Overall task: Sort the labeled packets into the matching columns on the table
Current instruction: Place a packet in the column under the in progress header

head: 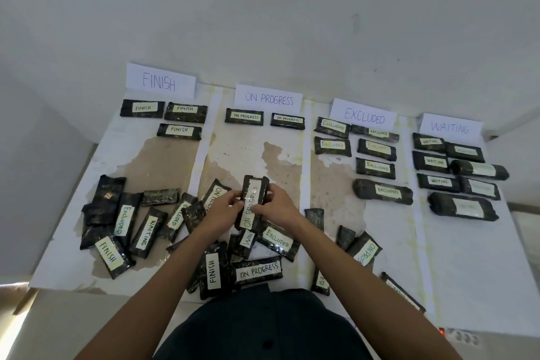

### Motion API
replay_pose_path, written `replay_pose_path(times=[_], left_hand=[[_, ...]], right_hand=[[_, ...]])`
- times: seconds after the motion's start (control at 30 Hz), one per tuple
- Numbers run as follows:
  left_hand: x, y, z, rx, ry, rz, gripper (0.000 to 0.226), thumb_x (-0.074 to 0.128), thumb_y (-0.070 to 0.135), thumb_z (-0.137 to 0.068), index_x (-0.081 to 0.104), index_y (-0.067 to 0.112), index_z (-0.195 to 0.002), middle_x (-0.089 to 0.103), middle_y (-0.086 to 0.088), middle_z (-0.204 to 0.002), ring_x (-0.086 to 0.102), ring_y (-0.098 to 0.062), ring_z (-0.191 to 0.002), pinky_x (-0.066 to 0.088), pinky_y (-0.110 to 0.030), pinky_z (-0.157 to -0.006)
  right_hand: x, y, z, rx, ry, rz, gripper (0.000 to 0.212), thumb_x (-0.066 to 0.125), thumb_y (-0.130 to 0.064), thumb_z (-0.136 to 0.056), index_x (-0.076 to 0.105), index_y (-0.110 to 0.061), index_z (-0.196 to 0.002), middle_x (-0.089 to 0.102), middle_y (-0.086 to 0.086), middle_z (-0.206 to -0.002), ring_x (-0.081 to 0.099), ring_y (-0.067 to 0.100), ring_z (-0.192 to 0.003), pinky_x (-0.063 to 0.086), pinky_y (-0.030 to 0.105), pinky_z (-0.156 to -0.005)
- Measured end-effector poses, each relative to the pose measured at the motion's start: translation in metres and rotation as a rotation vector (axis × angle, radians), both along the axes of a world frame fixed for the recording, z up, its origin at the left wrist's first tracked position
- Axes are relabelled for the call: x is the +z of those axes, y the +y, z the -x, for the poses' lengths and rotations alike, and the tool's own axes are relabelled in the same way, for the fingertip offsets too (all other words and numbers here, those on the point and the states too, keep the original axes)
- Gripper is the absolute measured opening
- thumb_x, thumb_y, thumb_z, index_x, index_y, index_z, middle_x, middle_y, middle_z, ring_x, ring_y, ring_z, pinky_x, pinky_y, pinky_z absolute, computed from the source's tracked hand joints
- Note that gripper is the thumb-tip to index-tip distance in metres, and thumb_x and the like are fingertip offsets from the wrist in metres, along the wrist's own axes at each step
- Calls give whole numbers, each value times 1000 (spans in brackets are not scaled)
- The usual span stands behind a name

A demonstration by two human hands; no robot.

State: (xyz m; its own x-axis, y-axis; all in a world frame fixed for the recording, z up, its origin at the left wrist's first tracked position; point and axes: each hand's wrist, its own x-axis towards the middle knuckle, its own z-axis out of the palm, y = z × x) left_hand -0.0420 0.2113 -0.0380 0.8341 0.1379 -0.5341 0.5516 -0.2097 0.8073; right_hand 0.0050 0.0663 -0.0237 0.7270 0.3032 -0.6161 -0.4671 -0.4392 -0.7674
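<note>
A black packet labeled ON PROGRESS point(253, 199) is held upright-lengthwise above the table's near middle, pinched between my left hand point(223, 209) and my right hand point(276, 207). Four paper signs stand at the table's far edge: FINISH point(160, 81), ON PROGRESS point(268, 99), EXCLUDED point(363, 116), WAITING point(450, 127). Sorted packets lie below each sign: three under FINISH point(178, 129), two under ON PROGRESS point(244, 116), several under EXCLUDED point(376, 168) and WAITING point(434, 161). A loose pile of unsorted packets point(122, 219) covers the near left and centre.
White tape strips point(305, 172) divide the table into columns. More unsorted packets lie near right, one marked ON PROGRESS point(365, 250), and one hangs over the front edge point(401, 292). A power strip with a red light point(458, 337) sits at the lower right. Wall rises behind the signs.
</note>
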Motion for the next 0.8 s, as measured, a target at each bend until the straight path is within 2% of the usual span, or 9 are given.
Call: replay_pose_path(times=[0.1, 0.13, 0.2, 0.27, 0.37, 0.5, 0.6, 0.7, 0.8], left_hand=[[1, -3, -8, -72, -38, -87, 30, 40, 10, -97, 55, 12, -123, 62, 2, -93, 58, -10, -78, 50, -29, -67], [2, -3, -11, -90, -54, -113, 31, 39, 9, -97, 54, 11, -124, 61, 4, -89, 55, -10, -72, 48, -28, -62], [7, -1, -17, -155, -88, -176, 32, 37, 6, -98, 54, 11, -125, 60, 1, -87, 49, -7, -64, 41, -22, -56], [12, 4, -23, -242, -127, -229, 35, 36, 4, -97, 55, 12, -126, 63, -7, -102, 52, -8, -73, 40, -21, -62], [14, 16, -36, -364, -152, -297, 37, 36, 3, -97, 57, 14, -125, 62, -10, -119, 55, -21, -101, 42, -30, -82], [18, 23, -57, -420, -161, -332, 35, 38, 6, -97, 57, 14, -125, 60, -9, -124, 54, -23, -108, 40, -28, -86], [21, 21, -75, -351, -168, -357, 34, 46, 14, -95, 54, 14, -128, 58, -9, -121, 53, -21, -107, 38, -25, -87], [19, 17, -97, -248, -162, -379, 41, 51, 17, -93, 46, 14, -133, 52, -12, -123, 50, -23, -112, 38, -27, -93], [16, 9, -123, -160, -108, -320, 50, 52, 19, -93, 37, 10, -140, 46, -11, -133, 51, -22, -113, 39, -26, -90]], right_hand=[[8, -6, -2, 6, -121, 51, 71, 74, -11, -77, 35, -15, -137, 57, 0, -108, 62, 15, -90, 55, 24, -70], [11, -8, -4, 48, -215, 92, 83, 76, -15, -75, 28, -18, -142, 50, 0, -116, 58, 15, -96, 52, 21, -71], [13, -13, -11, 263, -468, 249, 97, 78, -21, -70, 19, -22, -148, 34, 2, -131, 46, 19, -112, 50, 30, -86], [12, -15, -20, 543, -720, 438, 92, 77, -25, -69, 26, -22, -146, 29, 4, -140, 37, 25, -121, 43, 39, -98], [14, -11, -31, 798, -925, 588, 70, 73, -25, -75, 42, -19, -138, 41, 7, -135, 37, 29, -119, 38, 42, -98], [16, -5, -46, 809, -1026, 631, 58, 69, -14, -76, 49, -10, -130, 48, 12, -122, 42, 31, -109, 41, 41, -89], [16, -8, -62, 722, -1017, 627, 52, 67, -8, -76, 51, -6, -126, 47, 14, -120, 42, 31, -106, 42, 40, -88], [12, -18, -87, 636, -920, 657, 56, 72, -19, -75, 49, -8, -125, 43, 12, -123, 40, 28, -108, 41, 37, -92], [6, -30, -116, 606, -849, 715, 61, 72, -27, -78, 47, -9, -131, 43, 11, -124, 40, 28, -110, 41, 37, -95]])
